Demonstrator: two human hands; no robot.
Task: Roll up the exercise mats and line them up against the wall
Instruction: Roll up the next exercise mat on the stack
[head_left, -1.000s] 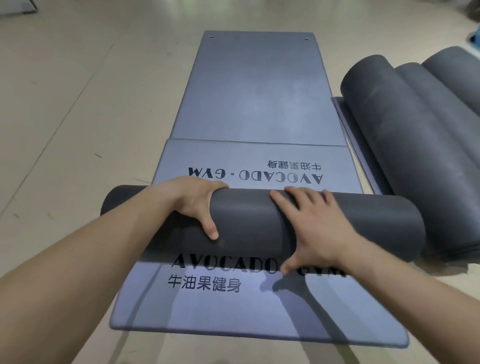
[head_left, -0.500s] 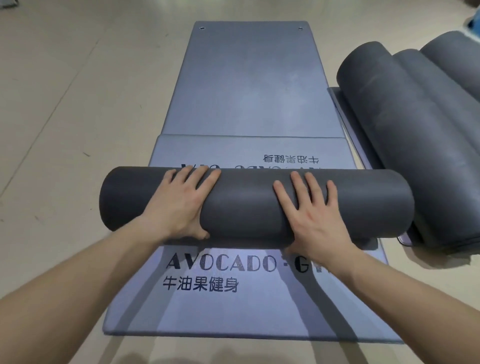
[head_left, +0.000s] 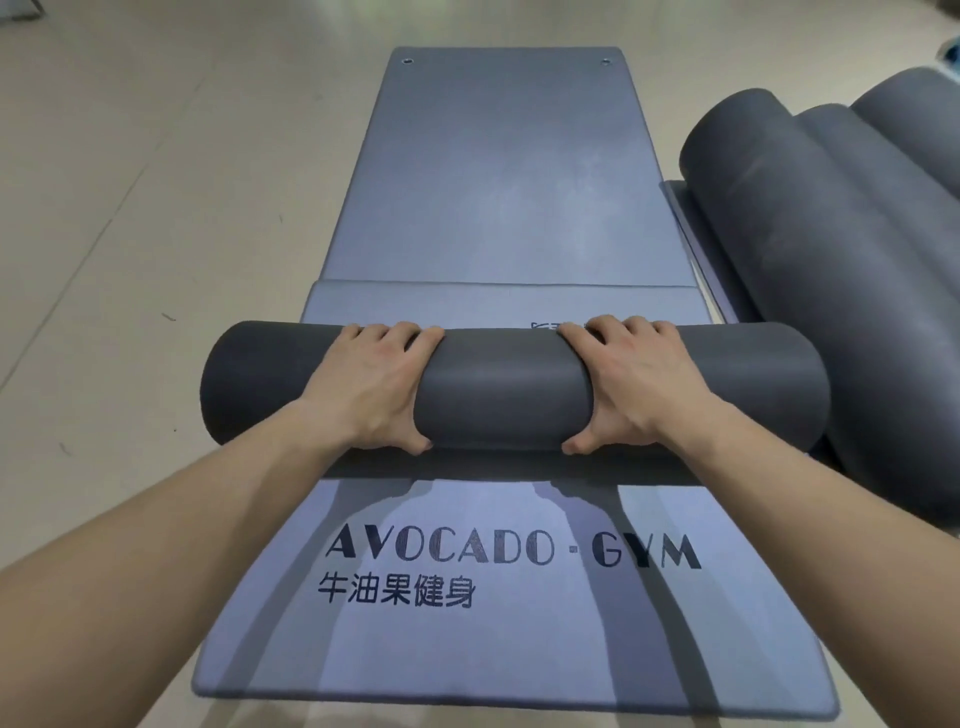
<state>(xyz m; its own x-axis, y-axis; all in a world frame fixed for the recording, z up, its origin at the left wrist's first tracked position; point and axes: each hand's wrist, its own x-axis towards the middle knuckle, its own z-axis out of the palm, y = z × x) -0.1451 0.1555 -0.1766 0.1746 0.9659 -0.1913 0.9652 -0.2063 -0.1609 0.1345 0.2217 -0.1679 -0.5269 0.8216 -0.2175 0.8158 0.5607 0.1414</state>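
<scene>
Soft, even indoor light from above. Several overlapping shadows stripe the mat; a dark band lies under the roll. Wide-angle bowing at edges; centre sharp.

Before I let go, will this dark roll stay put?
Round and lying on the flat mat, the dark roll would probably roll if pushed. It seems to dent under the left hand and right hand, so likely soft, springy foam that may unroll.

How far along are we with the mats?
Done: three rolled mats lie at right. In hand: left hand and right hand grip the current roll, with a short strip left ahead. Left: the flat logo mat beneath, then lining up; no wall visible.
</scene>
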